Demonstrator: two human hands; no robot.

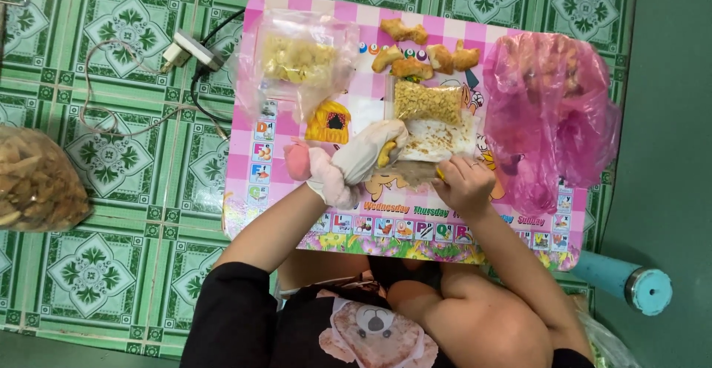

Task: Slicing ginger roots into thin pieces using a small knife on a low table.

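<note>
My left hand [360, 159], in a white cloth glove, grips a small yellow-brown piece of root [386, 153] over the low pink picture table [256, 156]. My bare right hand [463, 182] is closed on something small with a yellow tip at the root's right side; what it is cannot be told. Beneath both hands lies a pale sheet [437, 142] strewn with peelings. A clear bag of chopped yellow pieces [426, 101] lies just beyond it, and several whole knobbly roots [415, 53] sit at the table's far edge.
A clear bag of yellow chunks [304, 60] lies on the far left of the table, a pink plastic bag [552, 108] on the right. On the green tiled floor are a power strip with cables [189, 50], a bag of brown pieces [37, 182] and a blue cylinder [627, 283].
</note>
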